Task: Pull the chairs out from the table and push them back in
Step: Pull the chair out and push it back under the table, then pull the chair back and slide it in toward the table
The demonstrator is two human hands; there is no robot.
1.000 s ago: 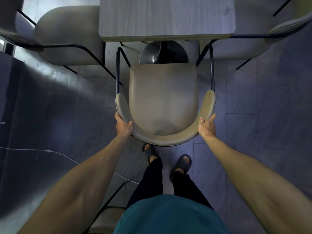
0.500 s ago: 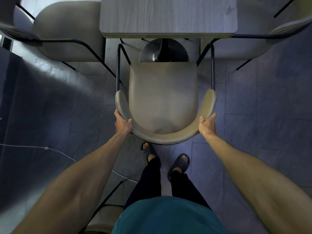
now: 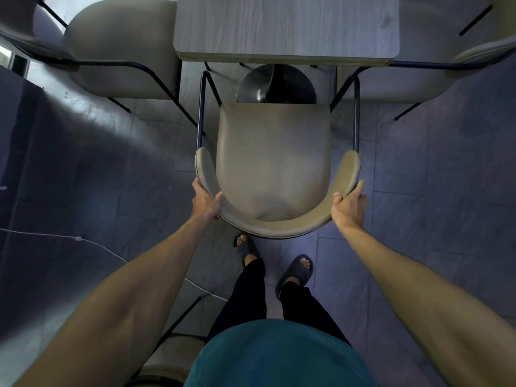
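The counter (image 3: 284, 26) sits at the top of the view on a dark pedestal base (image 3: 275, 85), with a beige chair on either side of it: one at the left (image 3: 120, 48) and one at the right (image 3: 413, 79). The armchair (image 3: 275, 163) you are working stands pulled clear of the counter edge, its seat fully visible and its front legs level with the pedestal.

Your left hand (image 3: 205, 203) is wrapped around the curved backrest at its left bend, thumb over the top. Your right hand (image 3: 349, 209) holds the matching right bend, though its fingers look looser and part extended along the outside.

If you mean to push it back in, close the right hand properly first so both sides drive evenly. Steer straight at the pedestal: the black frame legs of the side chairs angle in close to this chair's arm tubes (image 3: 201, 107), so any twist may hook them. Keep your sandalled feet (image 3: 296, 270) back from the rear legs, and mind the white cable (image 3: 78, 238) on the floor to your left.
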